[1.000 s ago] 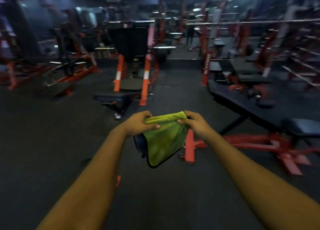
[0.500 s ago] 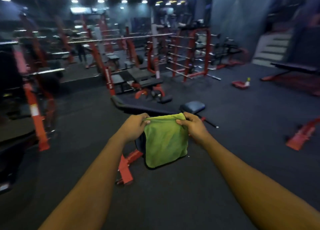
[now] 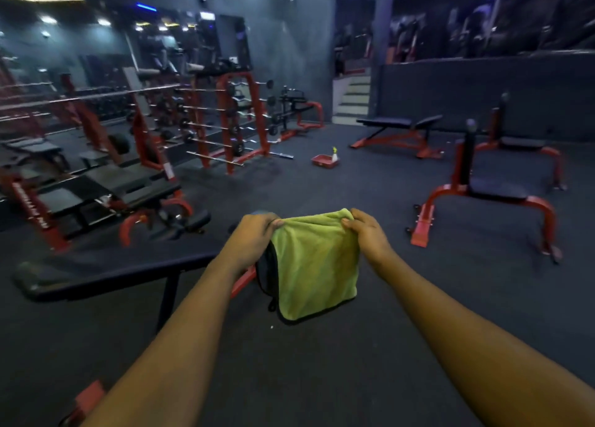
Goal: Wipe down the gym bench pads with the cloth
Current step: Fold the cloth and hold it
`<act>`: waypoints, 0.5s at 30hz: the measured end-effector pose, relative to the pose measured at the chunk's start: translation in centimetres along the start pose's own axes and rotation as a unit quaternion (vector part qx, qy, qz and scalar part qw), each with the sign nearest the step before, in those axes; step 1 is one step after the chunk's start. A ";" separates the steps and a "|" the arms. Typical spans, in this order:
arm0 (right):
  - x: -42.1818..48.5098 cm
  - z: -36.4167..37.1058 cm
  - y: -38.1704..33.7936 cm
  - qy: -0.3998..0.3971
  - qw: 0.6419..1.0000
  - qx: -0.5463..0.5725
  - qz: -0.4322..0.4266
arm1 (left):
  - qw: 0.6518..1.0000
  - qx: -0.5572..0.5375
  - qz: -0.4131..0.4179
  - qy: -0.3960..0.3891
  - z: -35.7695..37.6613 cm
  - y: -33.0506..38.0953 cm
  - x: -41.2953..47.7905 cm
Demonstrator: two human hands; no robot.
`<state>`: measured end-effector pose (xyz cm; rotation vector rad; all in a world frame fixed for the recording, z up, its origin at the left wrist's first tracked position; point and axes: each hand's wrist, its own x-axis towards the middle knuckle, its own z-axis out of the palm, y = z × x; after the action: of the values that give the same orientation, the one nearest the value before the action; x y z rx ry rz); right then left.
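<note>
A green cloth (image 3: pixel 317 265) with a dark back hangs folded in front of me, held up by its top edge. My left hand (image 3: pixel 254 233) pinches the top left corner and my right hand (image 3: pixel 368 233) pinches the top right corner. A long black bench pad (image 3: pixel 106 272) on a red frame lies low to my left, just beyond my left forearm. Two more black-padded benches on red frames stand to the right (image 3: pixel 495 190) and at the back right (image 3: pixel 399 122).
A red tray (image 3: pixel 323 161) with a spray bottle (image 3: pixel 335 154) sits on the dark rubber floor ahead. A red barbell rack (image 3: pixel 238 121) and more benches (image 3: pixel 122 182) fill the left side. Steps (image 3: pixel 352 100) rise at the back wall.
My view has swung to the right across the gym, bringing the tray, steps and right-hand benches into sight. Both hands keep holding the cloth by its top corners.
</note>
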<state>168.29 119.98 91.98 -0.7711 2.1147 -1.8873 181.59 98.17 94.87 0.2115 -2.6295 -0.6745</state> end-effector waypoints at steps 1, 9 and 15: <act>2.0 -1.2 0.3 0.006 1.000 0.003 0.004 | 1.000 -0.005 0.011 0.000 1.1 0.0 2.5; 20.7 -8.5 2.8 0.075 0.994 -0.075 0.010 | 0.996 -0.068 -0.010 -0.061 6.2 0.0 21.7; 34.1 -10.6 7.4 0.095 0.984 -0.151 -0.004 | 0.996 -0.042 0.008 -0.076 10.8 -5.0 35.5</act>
<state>132.66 112.28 92.92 -0.6791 2.5593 -1.7257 145.18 89.73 96.47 0.1187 -2.7351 -0.8246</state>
